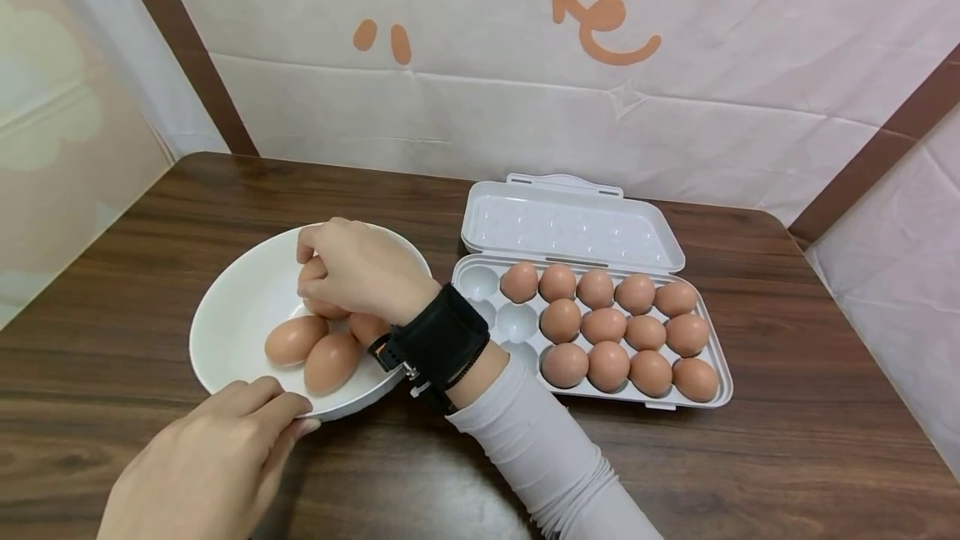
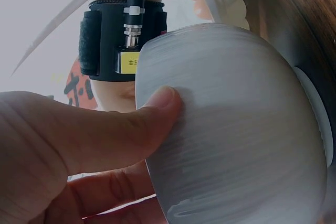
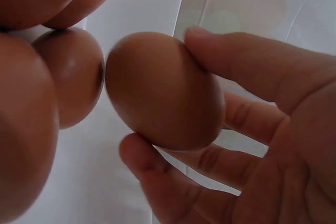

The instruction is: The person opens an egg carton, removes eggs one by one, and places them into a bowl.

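A white bowl [image 1: 232, 315] holds several brown eggs [image 1: 332, 362] in the head view. My left hand [image 1: 210, 461] pinches its near rim; in the left wrist view the thumb [image 2: 157, 108] presses the outer wall, with the other fingers over the inner side. Reaching into the bowl, my right hand [image 1: 363, 269] grips one egg [image 3: 163, 93] between thumb and fingers. That egg is close against another egg [image 3: 76, 74] in the right wrist view. Other eggs in the bowl are partly hidden by the right hand and wrist.
Right of the bowl lies an open white egg carton [image 1: 723, 373], its lid [image 1: 573, 227] folded back. Brown eggs sit in rows there, and bare cups [image 1: 517, 322] show at its left end. A patterned cloth [image 1: 480, 107] hangs behind the wooden table [image 1: 810, 407].
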Available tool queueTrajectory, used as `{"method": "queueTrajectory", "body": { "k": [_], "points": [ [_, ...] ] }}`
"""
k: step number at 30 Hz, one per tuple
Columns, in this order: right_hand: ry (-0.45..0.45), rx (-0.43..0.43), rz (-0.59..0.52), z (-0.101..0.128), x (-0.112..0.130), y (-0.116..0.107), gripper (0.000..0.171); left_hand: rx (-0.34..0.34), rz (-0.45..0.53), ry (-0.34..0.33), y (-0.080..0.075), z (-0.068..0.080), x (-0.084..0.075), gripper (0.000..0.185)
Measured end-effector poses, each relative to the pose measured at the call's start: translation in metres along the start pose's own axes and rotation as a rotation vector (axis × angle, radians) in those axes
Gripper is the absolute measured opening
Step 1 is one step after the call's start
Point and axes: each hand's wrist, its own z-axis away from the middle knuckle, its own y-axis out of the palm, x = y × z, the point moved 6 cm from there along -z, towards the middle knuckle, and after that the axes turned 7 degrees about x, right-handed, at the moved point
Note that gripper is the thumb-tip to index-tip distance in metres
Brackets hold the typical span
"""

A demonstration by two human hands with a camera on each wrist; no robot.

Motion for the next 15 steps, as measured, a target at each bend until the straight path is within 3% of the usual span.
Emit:
{"method": "queueTrajectory", "body": {
  "k": [9, 15],
  "points": [
    [-0.032, 0.031, 0.090, 0.000, -0.001, 0.004, 0.019, 0.008, 0.003, 0.014, 0.000, -0.001, 0.000, 0.079],
    [0.007, 0.162, 0.171, -0.001, -0.002, 0.013, 0.021, 0.008, 0.005, 0.015, 0.000, -0.001, 0.000, 0.080]
  ]
}}
